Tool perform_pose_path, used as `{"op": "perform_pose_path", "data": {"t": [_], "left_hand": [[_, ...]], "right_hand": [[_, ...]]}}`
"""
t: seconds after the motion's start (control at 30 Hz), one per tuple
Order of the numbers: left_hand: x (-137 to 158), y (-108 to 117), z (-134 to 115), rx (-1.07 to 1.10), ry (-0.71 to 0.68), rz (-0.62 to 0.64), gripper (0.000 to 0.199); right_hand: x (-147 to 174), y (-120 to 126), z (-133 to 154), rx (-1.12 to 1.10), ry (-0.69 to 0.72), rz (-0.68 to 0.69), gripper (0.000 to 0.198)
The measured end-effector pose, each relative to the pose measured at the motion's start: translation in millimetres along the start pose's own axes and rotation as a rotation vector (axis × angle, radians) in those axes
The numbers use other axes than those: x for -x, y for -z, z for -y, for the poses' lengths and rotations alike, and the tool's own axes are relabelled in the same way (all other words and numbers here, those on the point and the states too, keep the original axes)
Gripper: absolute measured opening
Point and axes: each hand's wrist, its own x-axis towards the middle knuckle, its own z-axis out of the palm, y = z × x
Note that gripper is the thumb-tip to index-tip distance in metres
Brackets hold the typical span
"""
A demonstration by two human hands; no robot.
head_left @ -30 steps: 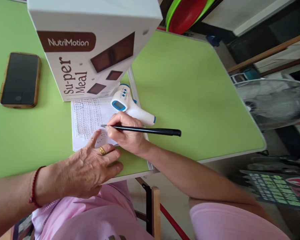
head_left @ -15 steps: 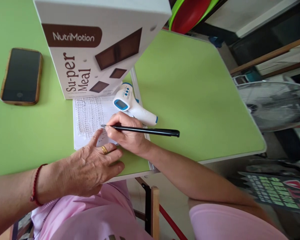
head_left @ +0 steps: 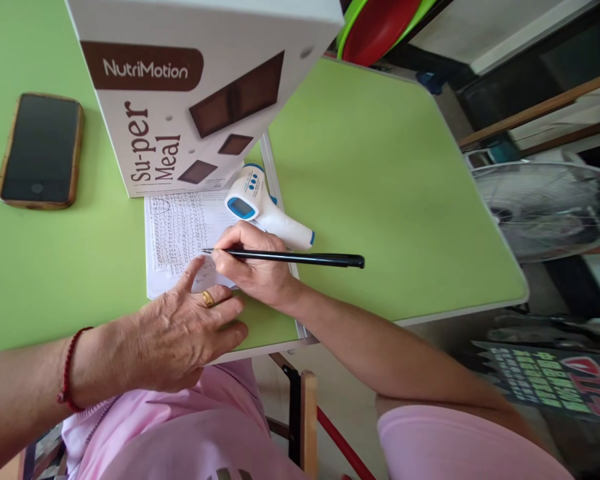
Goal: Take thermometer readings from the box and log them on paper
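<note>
My right hand (head_left: 255,265) is closed round a black pen (head_left: 305,258), whose tip touches a sheet of paper (head_left: 177,230) covered in rows of small handwriting. With its index finger resting on the lower edge of the paper, my left hand (head_left: 180,333) lies spread, holding nothing; it wears a gold ring. A white and blue infrared thermometer (head_left: 270,213) lies just beyond my right hand, partly over the paper. Behind the paper stands a tall white NutriMotion box (head_left: 145,140), which covers the sheet's far end.
On the green table (head_left: 380,187), a phone (head_left: 41,150) in a brown case lies left of the box. Past the table's right edge stands a fan (head_left: 550,210). Red and green basins (head_left: 380,30) show at the back, and a printed bag (head_left: 550,380) at lower right.
The pen's rear end has swung slightly to the right in my right hand. My left hand keeps its place on the paper, and the whole view has shifted a little.
</note>
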Motion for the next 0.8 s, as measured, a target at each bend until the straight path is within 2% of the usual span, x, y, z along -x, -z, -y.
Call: {"op": "perform_pose_path", "data": {"t": [0.33,0.67,0.8], "left_hand": [[-0.3,-0.3,0.4,0.0,-0.011,-0.015,0.037],[1.5,-4.6,0.2,0.003,0.007,-0.005,0.046],[0.2,-2.9,1.1,0.007,-0.008,-0.005,0.042]], "right_hand": [[0.2,0.6,-0.8,-0.007,0.075,0.017,0.014],[0.5,0.1,-4.2,0.005,0.098,-0.021,0.016],[0.2,0.4,-4.4,0.028,0.127,-0.049,0.017]]}}
